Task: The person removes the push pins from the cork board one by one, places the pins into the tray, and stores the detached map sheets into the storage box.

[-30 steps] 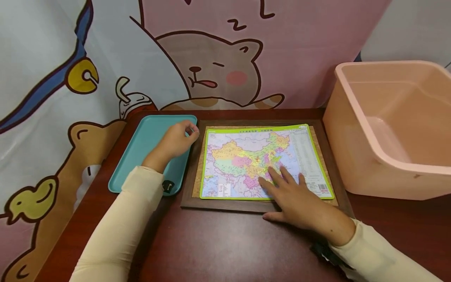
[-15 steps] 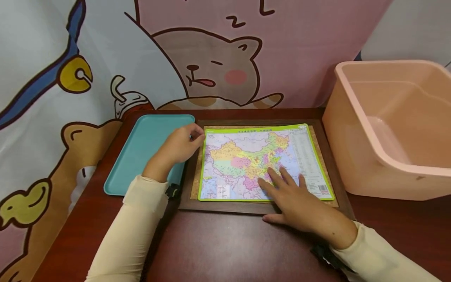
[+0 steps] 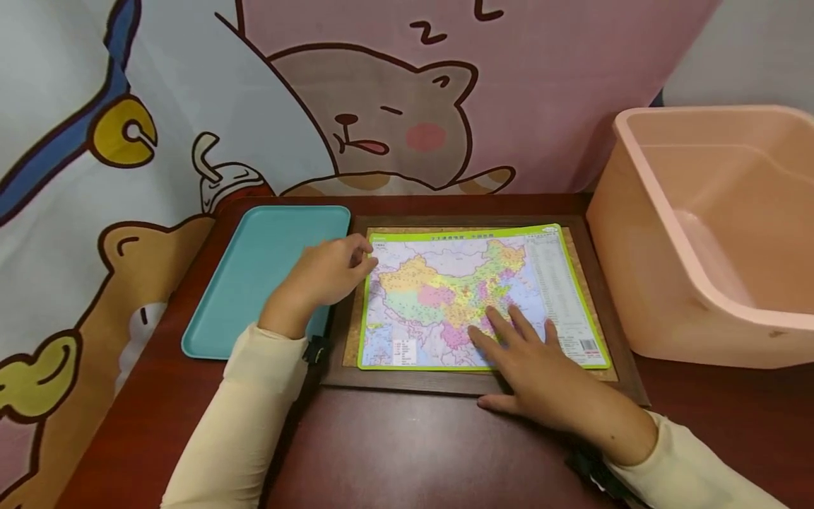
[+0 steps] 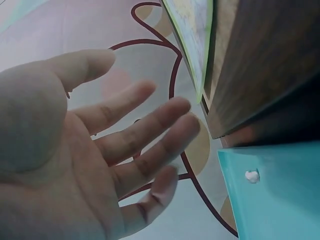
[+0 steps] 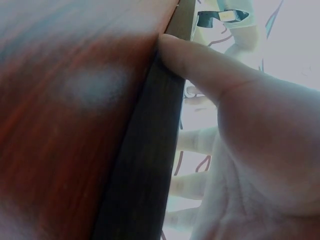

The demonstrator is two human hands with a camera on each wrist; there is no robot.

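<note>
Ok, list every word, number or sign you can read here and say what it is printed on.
"Z Z": two dark letters on the cartoon backdrop, above the sleeping bear.
Map board: its top title line, place names and right-hand list are too small to read.
Barcode at the map's lower right corner: digits unreadable.
Nothing else legible.

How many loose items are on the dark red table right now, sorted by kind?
Flat teal plastic tray: 1
Dark wooden frame with cork backing: 1
Green-bordered colourful map sheet: 1
Large pink plastic tub: 1
Total: 4
The left hand hovers by the map sheet's left edge; the right hand rests flat on the sheet.
</note>
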